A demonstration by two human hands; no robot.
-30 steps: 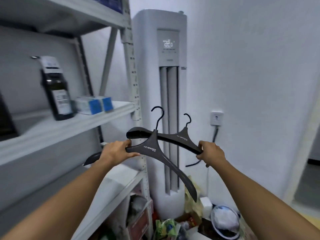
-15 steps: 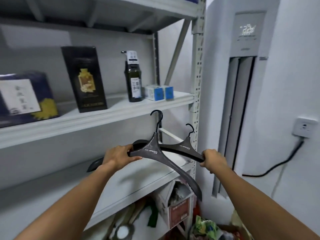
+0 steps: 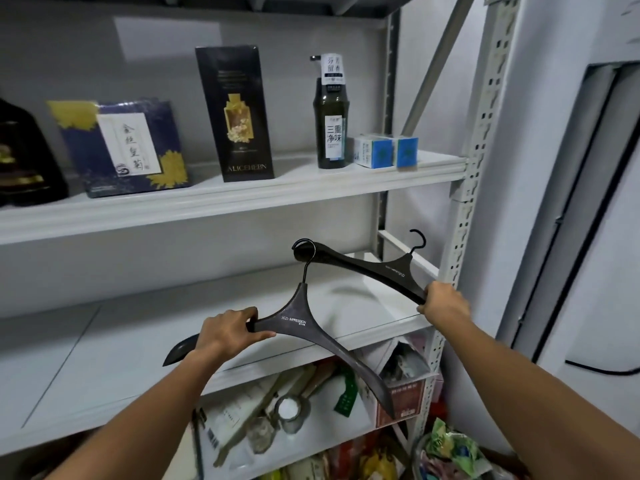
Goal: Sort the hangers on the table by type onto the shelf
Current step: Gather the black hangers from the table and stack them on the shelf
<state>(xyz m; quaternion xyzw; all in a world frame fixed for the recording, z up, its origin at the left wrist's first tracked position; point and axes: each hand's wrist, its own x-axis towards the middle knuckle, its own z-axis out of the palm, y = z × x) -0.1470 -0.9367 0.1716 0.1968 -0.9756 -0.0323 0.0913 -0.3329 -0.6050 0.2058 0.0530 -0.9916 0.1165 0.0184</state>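
Both dark wide-shouldered hangers gripped: left hand (image 3: 225,332) clutches near hanger (image 3: 304,323), right hand (image 3: 443,304) far hanger (image 3: 381,270).

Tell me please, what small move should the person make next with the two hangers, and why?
Probably lower the right hand and lay its dark hanger on the middle shelf. That hanger hangs above the shelf board, while the left hand holds the other hanger nearer, at the front edge.

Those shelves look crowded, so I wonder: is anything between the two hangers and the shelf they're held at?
Nothing visible. Both hangers are held at the middle shelf, whose board near them shows bare. The boxes and bottle stand one shelf up, out of the way.
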